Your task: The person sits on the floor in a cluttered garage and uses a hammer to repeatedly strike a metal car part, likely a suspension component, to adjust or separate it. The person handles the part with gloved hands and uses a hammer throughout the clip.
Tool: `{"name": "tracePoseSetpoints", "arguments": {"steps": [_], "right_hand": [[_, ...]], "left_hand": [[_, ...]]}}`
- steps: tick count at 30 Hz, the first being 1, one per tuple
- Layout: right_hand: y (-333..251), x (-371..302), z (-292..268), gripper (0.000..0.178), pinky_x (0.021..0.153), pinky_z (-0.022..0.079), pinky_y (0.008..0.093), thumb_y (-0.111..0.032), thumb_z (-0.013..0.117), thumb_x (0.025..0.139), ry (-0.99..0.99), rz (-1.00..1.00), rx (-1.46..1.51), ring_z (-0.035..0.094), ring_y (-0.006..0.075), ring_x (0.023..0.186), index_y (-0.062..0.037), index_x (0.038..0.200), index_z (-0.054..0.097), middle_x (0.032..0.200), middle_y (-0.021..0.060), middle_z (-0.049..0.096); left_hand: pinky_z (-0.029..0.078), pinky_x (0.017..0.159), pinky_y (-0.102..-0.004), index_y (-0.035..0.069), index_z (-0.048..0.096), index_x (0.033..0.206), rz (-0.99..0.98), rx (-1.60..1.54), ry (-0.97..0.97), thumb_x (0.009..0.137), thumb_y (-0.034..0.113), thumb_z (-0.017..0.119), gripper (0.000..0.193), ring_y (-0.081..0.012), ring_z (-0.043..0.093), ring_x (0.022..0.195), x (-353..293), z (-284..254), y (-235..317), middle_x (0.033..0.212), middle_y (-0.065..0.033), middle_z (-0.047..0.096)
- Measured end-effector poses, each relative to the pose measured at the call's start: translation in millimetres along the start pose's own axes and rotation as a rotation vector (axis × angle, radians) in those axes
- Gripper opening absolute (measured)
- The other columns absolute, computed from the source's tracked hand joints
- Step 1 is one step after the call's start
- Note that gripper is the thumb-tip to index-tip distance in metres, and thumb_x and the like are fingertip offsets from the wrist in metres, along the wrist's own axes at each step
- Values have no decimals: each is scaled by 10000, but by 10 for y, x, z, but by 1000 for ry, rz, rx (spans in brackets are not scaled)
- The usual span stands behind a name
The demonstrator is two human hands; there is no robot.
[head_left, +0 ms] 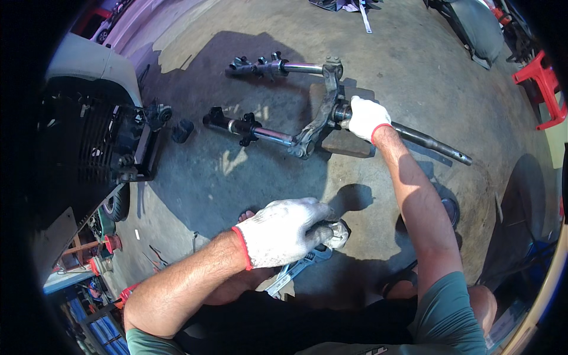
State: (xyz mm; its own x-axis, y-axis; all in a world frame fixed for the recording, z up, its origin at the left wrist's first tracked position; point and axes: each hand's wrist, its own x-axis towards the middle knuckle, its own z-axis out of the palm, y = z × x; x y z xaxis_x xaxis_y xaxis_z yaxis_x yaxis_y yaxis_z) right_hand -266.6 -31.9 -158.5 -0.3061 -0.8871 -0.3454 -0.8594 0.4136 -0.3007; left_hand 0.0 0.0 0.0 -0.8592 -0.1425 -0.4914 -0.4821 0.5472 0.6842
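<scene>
A motorcycle front fork lies on the concrete floor, its two fork legs pointing left from the fork clamp. Out of the clamp to the right runs the dark steering stem. My right hand, in a white knit glove with a red cuff, is closed around the stem's base by the clamp. Nearer to me, my gloved left hand has its fingers curled round a crumpled whitish wad. Its kind is unclear. Partly hidden under that hand lies an adjustable wrench.
Wooden blocks lie under the clamp. At left stands a vehicle front with a dark grille; a small black part lies beside it. Pliers are at lower left. A red plastic stool stands at far right.
</scene>
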Motion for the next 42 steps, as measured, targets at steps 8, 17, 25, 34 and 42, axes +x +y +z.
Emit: {"name": "tracePoseSetpoints", "arguments": {"steps": [8,17,25,34,42], "right_hand": [[-36,-1,47,411,903,535,461,-262,686,845,25,-20,-10,682,395,1042,3,1149,605,1082,246,706],[-62,14,-7,560,912,532,462,-433,739,835,-24,6,-64,670,395,1067,-10,1173,595,1107,231,702],[-130,77,36,587,910,526,465,-495,722,843,-41,13,-114,669,389,1055,-3,1147,624,1110,234,696],[-118,136,23,606,896,526,447,-532,713,841,-88,5,-167,666,377,1056,-1,1115,612,1093,231,693],[-175,11,12,611,911,522,452,-564,647,886,-78,10,-247,661,378,1067,-6,1131,600,1111,228,688]], "left_hand": [[518,910,-462,18,632,1188,-15,-55,-33,993,293,540,349,-375,647,1009,-58,-13,44,1058,-207,658],[544,855,-456,19,619,1208,20,190,126,962,244,622,333,-362,657,963,24,-44,-321,1049,-200,631],[359,1150,-478,-8,341,1494,-153,558,459,857,194,701,759,-427,383,1405,835,131,-1724,1504,-240,403],[351,1162,-483,-1,312,1522,-161,525,448,879,134,635,732,-435,364,1421,984,208,-1906,1536,-210,393],[343,1170,-471,-11,312,1521,-128,469,452,887,193,648,746,-436,367,1422,913,253,-1844,1522,-236,406]]}}
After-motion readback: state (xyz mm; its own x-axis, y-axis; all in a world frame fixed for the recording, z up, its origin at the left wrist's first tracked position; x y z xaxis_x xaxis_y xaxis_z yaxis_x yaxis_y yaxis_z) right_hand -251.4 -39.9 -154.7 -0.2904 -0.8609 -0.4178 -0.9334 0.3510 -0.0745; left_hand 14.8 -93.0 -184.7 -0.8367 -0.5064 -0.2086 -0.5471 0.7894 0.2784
